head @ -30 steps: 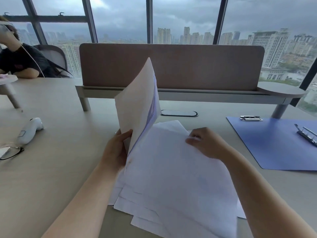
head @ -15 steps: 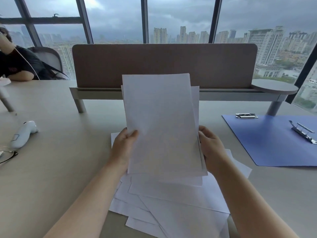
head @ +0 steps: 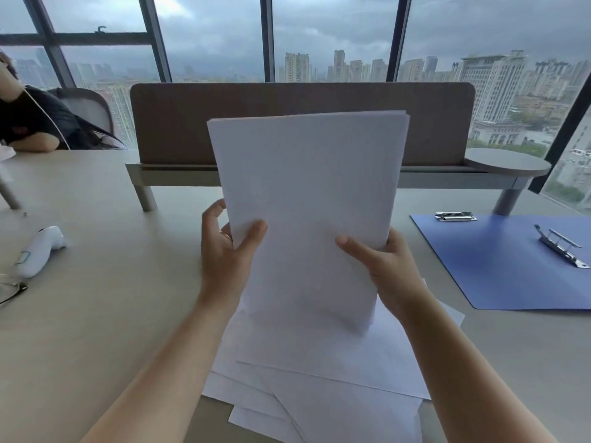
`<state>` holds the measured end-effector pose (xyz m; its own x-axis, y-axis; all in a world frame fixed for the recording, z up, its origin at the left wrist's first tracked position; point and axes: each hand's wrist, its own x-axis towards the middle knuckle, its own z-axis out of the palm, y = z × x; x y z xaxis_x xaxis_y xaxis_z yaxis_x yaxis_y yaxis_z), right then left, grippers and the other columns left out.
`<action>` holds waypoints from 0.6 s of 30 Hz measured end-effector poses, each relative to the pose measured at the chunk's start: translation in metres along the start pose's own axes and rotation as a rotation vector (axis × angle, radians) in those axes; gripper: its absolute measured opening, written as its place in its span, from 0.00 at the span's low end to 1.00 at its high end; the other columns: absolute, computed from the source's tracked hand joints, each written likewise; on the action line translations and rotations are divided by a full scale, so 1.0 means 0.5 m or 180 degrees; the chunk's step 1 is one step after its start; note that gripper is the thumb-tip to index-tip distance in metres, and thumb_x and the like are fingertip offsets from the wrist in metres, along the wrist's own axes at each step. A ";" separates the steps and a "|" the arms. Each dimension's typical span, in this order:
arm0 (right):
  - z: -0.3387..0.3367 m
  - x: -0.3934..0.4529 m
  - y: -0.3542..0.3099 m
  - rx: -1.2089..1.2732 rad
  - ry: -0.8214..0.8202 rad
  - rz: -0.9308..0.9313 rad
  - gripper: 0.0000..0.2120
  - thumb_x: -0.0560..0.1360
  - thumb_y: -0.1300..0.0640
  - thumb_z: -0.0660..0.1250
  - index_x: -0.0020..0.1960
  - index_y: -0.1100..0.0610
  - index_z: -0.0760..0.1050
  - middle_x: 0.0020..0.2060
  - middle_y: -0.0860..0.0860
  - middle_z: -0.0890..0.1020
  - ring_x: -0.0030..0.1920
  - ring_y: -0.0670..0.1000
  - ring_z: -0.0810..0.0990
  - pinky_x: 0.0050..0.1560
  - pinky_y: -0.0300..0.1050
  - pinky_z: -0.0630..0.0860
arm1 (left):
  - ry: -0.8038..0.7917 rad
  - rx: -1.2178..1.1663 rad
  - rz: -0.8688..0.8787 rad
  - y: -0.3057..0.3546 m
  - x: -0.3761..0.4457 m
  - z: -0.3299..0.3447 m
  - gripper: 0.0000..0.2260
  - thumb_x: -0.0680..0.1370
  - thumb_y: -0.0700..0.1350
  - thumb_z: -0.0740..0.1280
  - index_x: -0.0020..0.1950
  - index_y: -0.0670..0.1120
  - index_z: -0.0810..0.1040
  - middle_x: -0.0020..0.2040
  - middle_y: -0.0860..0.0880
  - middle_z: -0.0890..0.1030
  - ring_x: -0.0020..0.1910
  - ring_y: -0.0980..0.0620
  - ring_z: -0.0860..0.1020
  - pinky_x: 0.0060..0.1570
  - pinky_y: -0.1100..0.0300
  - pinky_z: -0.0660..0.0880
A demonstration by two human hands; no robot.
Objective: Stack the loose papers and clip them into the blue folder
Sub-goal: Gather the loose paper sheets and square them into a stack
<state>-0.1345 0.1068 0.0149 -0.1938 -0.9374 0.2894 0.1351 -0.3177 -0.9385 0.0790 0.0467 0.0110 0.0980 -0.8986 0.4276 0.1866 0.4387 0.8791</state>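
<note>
A sheaf of white papers (head: pixel 307 199) stands upright in front of me, its top edges nearly even. My left hand (head: pixel 224 254) grips its lower left side and my right hand (head: pixel 387 270) grips its lower right side. Under it, several loose white sheets (head: pixel 319 372) lie fanned out on the desk. The blue folder (head: pixel 499 266) lies open and flat at the right, with a metal lever clip (head: pixel 561 246) on its inner face and a smaller metal clip (head: pixel 454 216) at its far left corner.
A brown desk divider (head: pixel 179 123) on a grey rail crosses the desk behind the papers. A white handheld device (head: pixel 40 251) and glasses (head: pixel 9 290) lie at the left. Another person (head: pixel 28 123) sits at far left. A small round shelf (head: pixel 507 161) juts out at the right.
The lifted sheets swung from edge-on in my left hand to facing me, then both hands took them. The sheaf now looks thicker and squarer, raised higher.
</note>
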 end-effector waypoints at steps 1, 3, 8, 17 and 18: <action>-0.003 -0.004 0.009 -0.0062 -0.0040 0.0005 0.18 0.66 0.61 0.80 0.55 0.58 0.83 0.50 0.56 0.88 0.52 0.56 0.86 0.53 0.53 0.82 | -0.0109 0.0120 -0.0157 -0.007 0.000 -0.006 0.22 0.73 0.45 0.72 0.66 0.49 0.72 0.50 0.51 0.86 0.51 0.54 0.84 0.52 0.59 0.79; -0.006 -0.011 0.034 -0.0174 0.0064 0.0087 0.17 0.66 0.59 0.79 0.55 0.56 0.83 0.50 0.54 0.88 0.53 0.55 0.87 0.53 0.52 0.82 | -0.0411 0.0198 -0.0499 -0.025 -0.004 -0.015 0.17 0.74 0.48 0.71 0.63 0.48 0.78 0.54 0.51 0.86 0.55 0.53 0.83 0.58 0.55 0.77; 0.000 -0.017 0.082 -0.0366 0.0392 0.0396 0.16 0.70 0.56 0.79 0.57 0.57 0.83 0.49 0.52 0.88 0.51 0.53 0.87 0.55 0.56 0.82 | -0.0801 0.0275 -0.1119 -0.049 -0.018 -0.014 0.06 0.80 0.47 0.67 0.53 0.52 0.83 0.48 0.59 0.86 0.50 0.62 0.83 0.51 0.63 0.75; -0.031 0.012 0.093 -0.1839 0.0557 0.0644 0.20 0.77 0.35 0.63 0.48 0.52 0.80 0.41 0.47 0.85 0.46 0.52 0.83 0.49 0.48 0.75 | 0.0581 -0.1143 -0.1688 -0.084 0.047 -0.067 0.03 0.80 0.44 0.67 0.49 0.48 0.80 0.38 0.53 0.84 0.34 0.56 0.82 0.35 0.64 0.77; -0.040 0.012 0.099 -0.2478 0.0332 0.0765 0.19 0.74 0.34 0.67 0.51 0.49 0.79 0.44 0.44 0.83 0.49 0.51 0.81 0.51 0.48 0.75 | 0.0493 -0.1452 -0.1915 -0.092 0.052 -0.082 0.03 0.79 0.44 0.67 0.46 0.49 0.78 0.31 0.54 0.80 0.26 0.57 0.77 0.27 0.67 0.73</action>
<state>-0.1482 0.0881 -0.0336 -0.3401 -0.9369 0.0807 -0.5210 0.1163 -0.8456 0.1131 0.0037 -0.0271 -0.0185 -0.9869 -0.1606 0.6325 -0.1359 0.7625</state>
